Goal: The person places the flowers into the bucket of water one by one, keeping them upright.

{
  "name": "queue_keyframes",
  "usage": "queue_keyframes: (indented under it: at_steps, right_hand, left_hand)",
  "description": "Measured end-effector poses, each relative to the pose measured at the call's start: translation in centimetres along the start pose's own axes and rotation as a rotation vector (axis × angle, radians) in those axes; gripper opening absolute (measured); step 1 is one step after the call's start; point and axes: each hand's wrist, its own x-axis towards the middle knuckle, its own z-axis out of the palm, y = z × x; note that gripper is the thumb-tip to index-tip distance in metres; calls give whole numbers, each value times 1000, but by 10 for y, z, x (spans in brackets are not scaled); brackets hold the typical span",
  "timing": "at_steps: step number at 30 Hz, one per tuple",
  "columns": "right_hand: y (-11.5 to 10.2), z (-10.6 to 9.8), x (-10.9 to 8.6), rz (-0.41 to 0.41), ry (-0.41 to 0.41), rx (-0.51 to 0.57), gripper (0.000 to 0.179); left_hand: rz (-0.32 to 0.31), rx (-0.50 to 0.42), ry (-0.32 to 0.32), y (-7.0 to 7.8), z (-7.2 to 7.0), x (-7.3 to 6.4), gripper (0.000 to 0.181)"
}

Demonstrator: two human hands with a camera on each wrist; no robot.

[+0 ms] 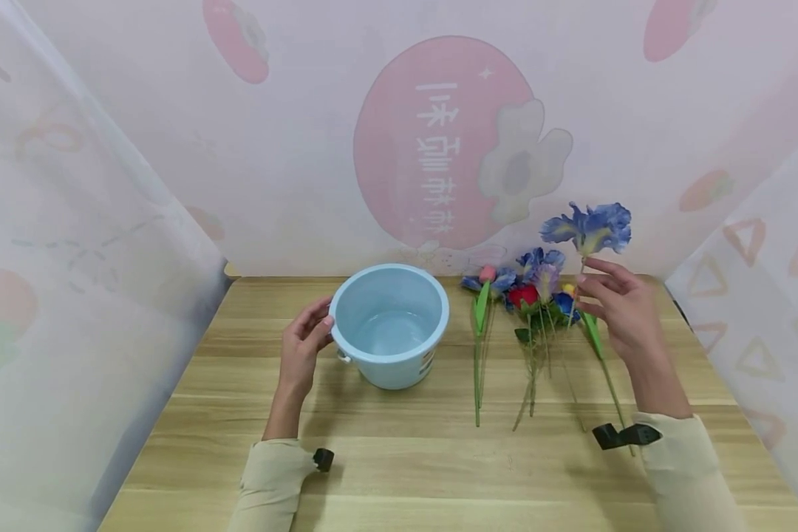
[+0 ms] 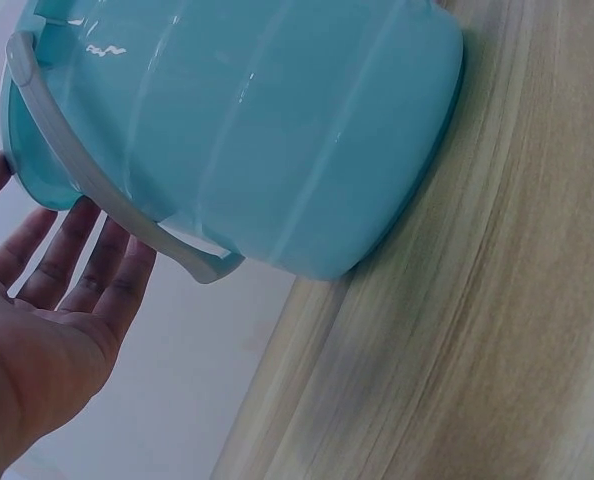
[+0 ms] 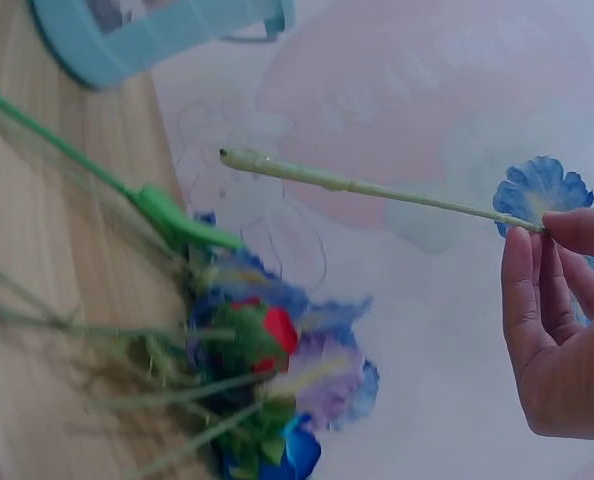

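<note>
A light blue plastic bucket (image 1: 390,362) stands upright on the table. My left hand (image 1: 304,341) holds it by the left side of its rim, thumb at the edge and fingers against the outside, near the pale carrying handle (image 2: 107,190). On the right, my right hand (image 1: 620,307) pinches the thin stem (image 3: 377,190) of an artificial blue iris (image 1: 588,229) just below the bloom. That iris is lifted, bloom up, above the other flowers. Part of its petals is hidden behind the fingers in the right wrist view.
Several artificial flowers lie right of the bucket, heads toward the back: a pink tulip (image 1: 488,274), a red rose (image 1: 523,296), a purple flower (image 1: 546,281) and more blue ones. The wooden table (image 1: 399,465) ends at a printed cloth backdrop (image 1: 292,185).
</note>
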Motion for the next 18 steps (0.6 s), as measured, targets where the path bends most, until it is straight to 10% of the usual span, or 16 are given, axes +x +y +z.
queue_keyframes:
  at_steps: [18]
  right_hand:
    - [0,57,7,-28,-91,-31,26]
  left_hand:
    - [-12,-10,2,-1,0,0,45]
